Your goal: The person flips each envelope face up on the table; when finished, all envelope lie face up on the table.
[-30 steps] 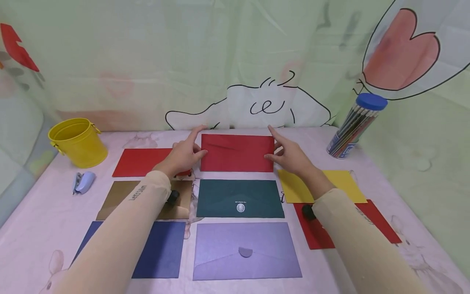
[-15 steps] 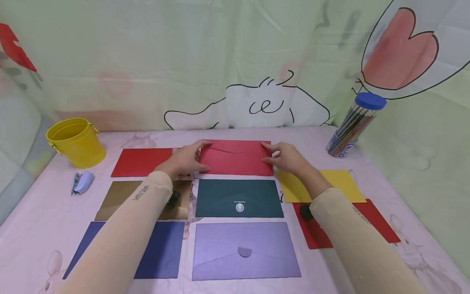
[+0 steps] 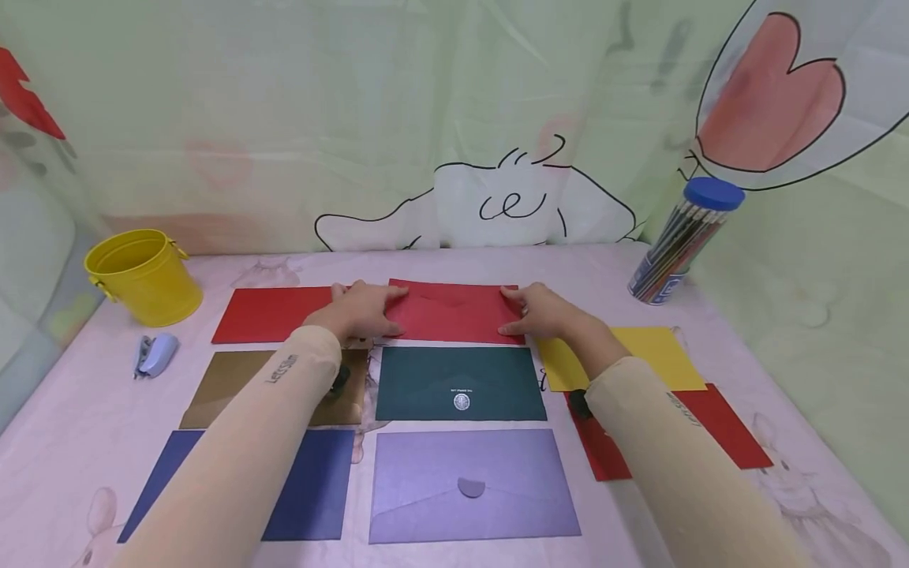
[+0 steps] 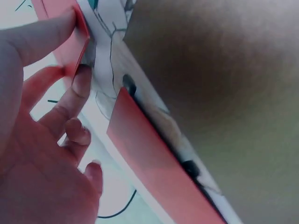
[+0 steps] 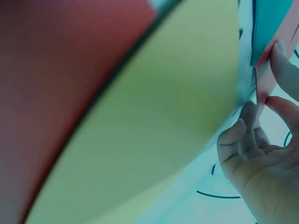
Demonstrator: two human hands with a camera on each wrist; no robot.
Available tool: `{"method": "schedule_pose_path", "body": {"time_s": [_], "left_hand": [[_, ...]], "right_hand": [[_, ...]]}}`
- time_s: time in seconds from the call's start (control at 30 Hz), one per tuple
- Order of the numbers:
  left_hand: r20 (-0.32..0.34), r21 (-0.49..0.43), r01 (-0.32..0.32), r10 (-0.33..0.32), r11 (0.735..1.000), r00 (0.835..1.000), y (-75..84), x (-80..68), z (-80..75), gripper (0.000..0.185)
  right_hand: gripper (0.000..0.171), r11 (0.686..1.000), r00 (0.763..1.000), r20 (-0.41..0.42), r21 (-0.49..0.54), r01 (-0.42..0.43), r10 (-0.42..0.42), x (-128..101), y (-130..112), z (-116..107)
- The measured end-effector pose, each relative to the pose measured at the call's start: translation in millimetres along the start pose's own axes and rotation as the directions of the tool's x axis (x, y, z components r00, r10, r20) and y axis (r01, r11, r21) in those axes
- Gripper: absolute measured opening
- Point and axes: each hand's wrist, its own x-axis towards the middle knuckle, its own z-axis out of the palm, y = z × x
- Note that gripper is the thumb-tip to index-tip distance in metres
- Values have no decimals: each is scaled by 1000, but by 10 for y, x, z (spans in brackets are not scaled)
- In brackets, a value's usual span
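In the head view a red envelope [image 3: 454, 314] lies at the back of the table, in the middle column. My left hand [image 3: 360, 310] pinches its left end, and my right hand [image 3: 543, 313] pinches its right end. Seen from the left wrist, the thumb presses the face of the red envelope [image 4: 65, 39] while fingertips sit at and behind its edge. The right wrist view has the thumb on the face there too, other fingers curled behind the end. Just in front lies a dark green envelope [image 3: 461, 379] with a small white emblem.
A second red envelope [image 3: 270, 314], a brown one [image 3: 220, 386] and a blue one [image 3: 319, 481] lie left. Nearest is a lilac envelope [image 3: 472, 505]; yellow [image 3: 660, 355] and red [image 3: 731, 430] ones lie right. A yellow bucket [image 3: 149, 280], purple stapler [image 3: 156, 355] and pencil tub [image 3: 675, 252] stand around.
The red envelope has come down and slightly nearer, its top edge lower in view. Both hands have gone from spread index fingers at its ends to a closer pinch, moving down with it.
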Motion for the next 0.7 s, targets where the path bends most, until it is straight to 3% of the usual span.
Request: {"method": "schedule_pose_path", "body": {"time_s": [0.23, 0.33, 0.47, 0.57, 0.7], "left_hand": [[42, 163, 13, -20, 987, 999, 25, -68, -39, 82], [3, 102, 13, -14, 995, 1000, -72, -82, -28, 81], [-114, -59, -31, 24, 998, 993, -292, -159, -59, 76], [-197, -142, -53, 24, 988, 980, -536, -299, -136, 73], [-258, -168, -35, -9, 985, 966, -907, -536, -277, 73]], "right_hand": [[75, 998, 997, -47, -9, -67, 67, -10, -46, 35], [75, 998, 998, -31, 7, -63, 63, -3, -75, 50], [74, 997, 998, -31, -56, -48, 46, -15, -177, 56], [72, 992, 999, -40, -124, -19, 14, -21, -318, 92], [71, 988, 996, -41, -133, 74, -80, 15, -540, 188]]}}
